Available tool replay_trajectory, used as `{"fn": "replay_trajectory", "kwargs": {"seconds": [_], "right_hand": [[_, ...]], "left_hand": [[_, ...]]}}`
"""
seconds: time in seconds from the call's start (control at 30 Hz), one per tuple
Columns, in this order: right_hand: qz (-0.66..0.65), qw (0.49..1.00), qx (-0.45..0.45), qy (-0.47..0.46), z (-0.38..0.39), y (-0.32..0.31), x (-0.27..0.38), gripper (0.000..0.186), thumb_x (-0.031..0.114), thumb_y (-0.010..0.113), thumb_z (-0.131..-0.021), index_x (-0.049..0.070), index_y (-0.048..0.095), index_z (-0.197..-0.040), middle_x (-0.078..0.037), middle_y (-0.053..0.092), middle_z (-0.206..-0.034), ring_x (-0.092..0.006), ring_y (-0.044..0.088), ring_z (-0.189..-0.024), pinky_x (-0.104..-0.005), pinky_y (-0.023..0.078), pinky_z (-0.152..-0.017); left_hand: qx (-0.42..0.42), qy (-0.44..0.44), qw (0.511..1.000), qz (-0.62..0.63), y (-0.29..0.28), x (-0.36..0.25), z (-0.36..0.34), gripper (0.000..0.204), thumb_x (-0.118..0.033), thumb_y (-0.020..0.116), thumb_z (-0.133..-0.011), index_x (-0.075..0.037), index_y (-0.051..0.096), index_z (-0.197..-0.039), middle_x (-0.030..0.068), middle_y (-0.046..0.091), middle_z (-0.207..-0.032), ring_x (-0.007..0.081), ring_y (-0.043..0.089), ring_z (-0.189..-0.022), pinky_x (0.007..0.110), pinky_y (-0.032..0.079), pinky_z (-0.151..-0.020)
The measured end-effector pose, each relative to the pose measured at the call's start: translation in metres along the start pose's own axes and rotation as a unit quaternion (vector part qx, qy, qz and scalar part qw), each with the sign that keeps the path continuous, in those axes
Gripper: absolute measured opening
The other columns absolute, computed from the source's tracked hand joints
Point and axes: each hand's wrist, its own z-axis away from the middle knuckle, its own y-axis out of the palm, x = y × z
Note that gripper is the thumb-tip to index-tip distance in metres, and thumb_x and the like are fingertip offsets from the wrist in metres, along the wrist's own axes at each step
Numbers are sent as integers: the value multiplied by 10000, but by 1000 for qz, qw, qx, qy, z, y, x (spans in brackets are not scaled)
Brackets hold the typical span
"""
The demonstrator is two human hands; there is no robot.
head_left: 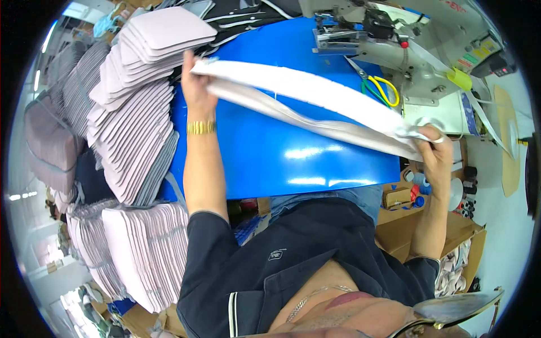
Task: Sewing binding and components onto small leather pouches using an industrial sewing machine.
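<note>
A long white fabric strip is stretched above the blue tabletop, with two layers parting in the middle. My left hand, with a gold-coloured band at the wrist, grips one end near the stacked panels. At the right edge of the table, my right hand is closed on the other end, where the cloth bunches up. Scissors with green and yellow handles lie on the table beyond the strip, blades pointing away to the left.
A sewing machine occupies the far right. Stacked pale pink panels crowd the left side, with tied bundles below them. Black pieces lie at the back. Thread spools and a cardboard box sit low on the right.
</note>
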Motion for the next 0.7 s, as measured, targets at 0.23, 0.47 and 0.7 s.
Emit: {"fn": "replay_trajectory", "kwargs": {"seconds": [0.23,0.47,0.7], "right_hand": [[207,954,201,-84,-2,90,-8,204,17,599,-856,4,670,-1047,-183,644,-894,-372,632,-829,-427,506,-733],[238,945,224,7,6,138,-10,329,250,653,-888,7,658,-1110,-195,605,-899,-375,611,-894,-448,495,-770],[220,957,191,10,-5,161,-25,197,215,641,-893,33,667,-963,-162,602,-813,-358,619,-744,-455,483,-643]], "left_hand": [[-32,226,751,-619,-37,-3,-41,159,-189,692,-854,-47,734,-912,95,720,-850,180,677,-746,321,532,-712],[-13,372,466,-802,-38,-62,-82,159,-146,667,-829,-97,711,-974,106,681,-1022,292,629,-947,396,510,-809],[-39,268,242,-932,-38,-83,-121,158,-131,558,-866,-100,701,-923,67,640,-975,292,641,-916,405,543,-713]]}}
